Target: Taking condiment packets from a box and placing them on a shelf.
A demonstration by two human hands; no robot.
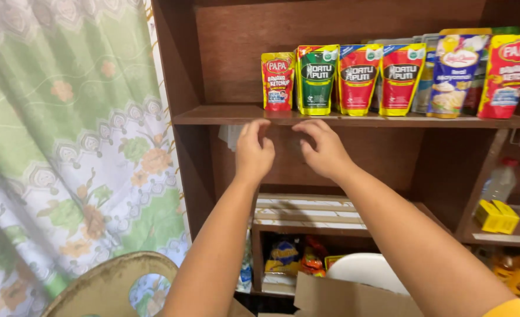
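Observation:
Both my hands are raised in front of a dark brown wooden shelf (236, 115), just below its front edge. My left hand (253, 151) has its fingers curled and apart, holding nothing. My right hand (324, 148) hovers beside it, fingers bent, also with nothing in it. On the shelf above them stands a row of pouches: a small red pouch (278, 81) at the left, a green pouch (316, 79), two red-and-yellow pouches (358, 79), a blue-and-yellow pouch (455, 73) and a larger red pouch (508, 75) at the right.
A green and white floral curtain (66, 147) hangs at the left. Below are a slatted lower shelf (307, 212), snack packets (298, 256), a cardboard box flap (342, 296), a white round object (368, 271), yellow boxes (497, 216) and a worn chair back (104, 285).

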